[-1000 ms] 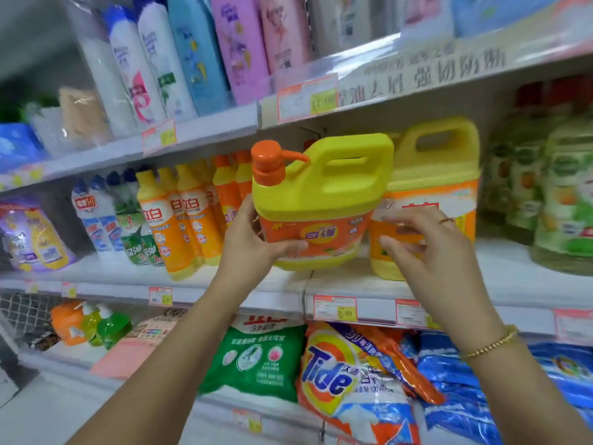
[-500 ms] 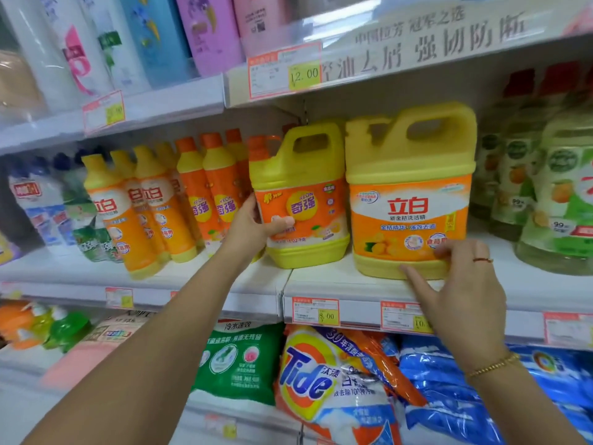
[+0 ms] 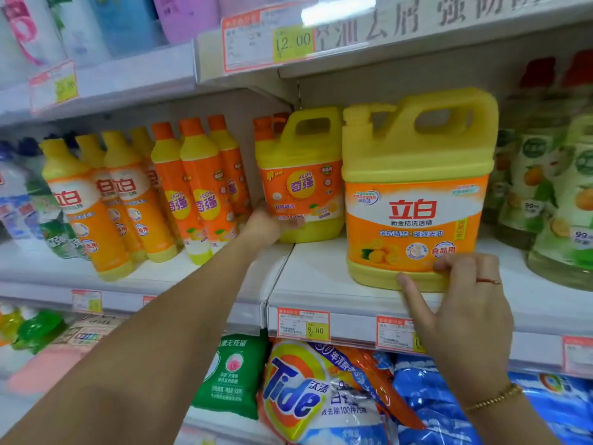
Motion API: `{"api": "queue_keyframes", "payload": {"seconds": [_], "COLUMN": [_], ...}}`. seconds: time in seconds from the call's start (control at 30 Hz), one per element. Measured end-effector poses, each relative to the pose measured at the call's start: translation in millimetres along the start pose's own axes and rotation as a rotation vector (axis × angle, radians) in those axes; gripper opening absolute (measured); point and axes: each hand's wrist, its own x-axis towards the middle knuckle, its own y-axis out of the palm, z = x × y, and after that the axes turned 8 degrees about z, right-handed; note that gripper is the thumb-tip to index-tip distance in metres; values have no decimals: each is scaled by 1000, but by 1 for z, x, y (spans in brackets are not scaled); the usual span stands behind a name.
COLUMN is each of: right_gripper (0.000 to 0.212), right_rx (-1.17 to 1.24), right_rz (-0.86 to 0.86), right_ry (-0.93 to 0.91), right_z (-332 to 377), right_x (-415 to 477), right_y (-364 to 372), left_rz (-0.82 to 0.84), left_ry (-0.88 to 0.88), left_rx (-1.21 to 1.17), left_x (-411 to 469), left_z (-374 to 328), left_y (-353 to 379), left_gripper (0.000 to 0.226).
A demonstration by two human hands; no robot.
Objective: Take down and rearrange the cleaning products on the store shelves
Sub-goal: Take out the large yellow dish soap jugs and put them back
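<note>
Left grip: the left hand (image 3: 266, 224) holds the small yellow jug (image 3: 301, 187) at its lower left corner, with the thumb laid across the bottom of the orange label and the fingers hidden behind.
Right grip: the right hand (image 3: 462, 303) has bent fingers set on the lower right corner of the large yellow jug (image 3: 414, 200), and its thumb presses the front of the base.
Small jug: upright, set further back on the middle shelf (image 3: 314, 277), just left of the large jug.
Large jug: upright near the front edge of the same shelf, its label facing out.
Wrist and finger: a gold bracelet (image 3: 491, 398) on the right wrist and a red ring (image 3: 487, 280) on one finger.
Left neighbours: slim orange-and-yellow bottles (image 3: 199, 194) stand in rows just beside the left hand.
Right neighbours: clear bottles with green labels (image 3: 545, 187) stand beside the large jug.
Shelf edge: a price tag reading 8.00 (image 3: 303, 322) sits below the jugs.
Below: a Tide bag (image 3: 305, 390) lies between a green bag (image 3: 231, 374) and blue bags (image 3: 426, 399).
Above: pastel bottles (image 3: 128, 20) stand on the upper shelf, and a tag reading 12.00 (image 3: 266, 40) is on its edge.
</note>
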Motion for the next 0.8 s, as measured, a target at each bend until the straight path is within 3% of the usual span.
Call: {"api": "queue_keyframes", "payload": {"seconds": [0.1,0.23,0.33,0.4,0.47,0.53,0.6,0.7,0.8], "right_gripper": [36,32,29,28,27,24,22,30,36], "right_rx": [-41,-51,-52,-58,-49,-15,40,191,323], "right_rz": [-30,-61,-70,-71,-71,-54,-25,73,178], "right_ry": [-36,-65,-86,-86,-79,-71,-31,62,-22], "right_z": [-1,-4,-4,-4,-3,-3,-2,5,30], "right_x": [-2,-6,-5,-5,-6,-7,-7,-13,-38], "right_y": [4,5,6,6,6,5,3,-3,-8], "left_rz": [24,144,198,152,30,-126,-229,-207,-147], "left_ry": [-21,-17,-21,-61,-96,-105,-32,71,57], "left_rx": [-18,-166,-179,-167,3,266,320,237,318], "left_x": [12,17,19,17,11,-5,-35,-110,-197], "left_z": [8,10,9,11,12,5,-10,-27,-17], "left_y": [-3,-4,-5,-4,-2,0,-3,-7,-18], "left_gripper": [80,56,52,53,51,34,21,38,49]}}
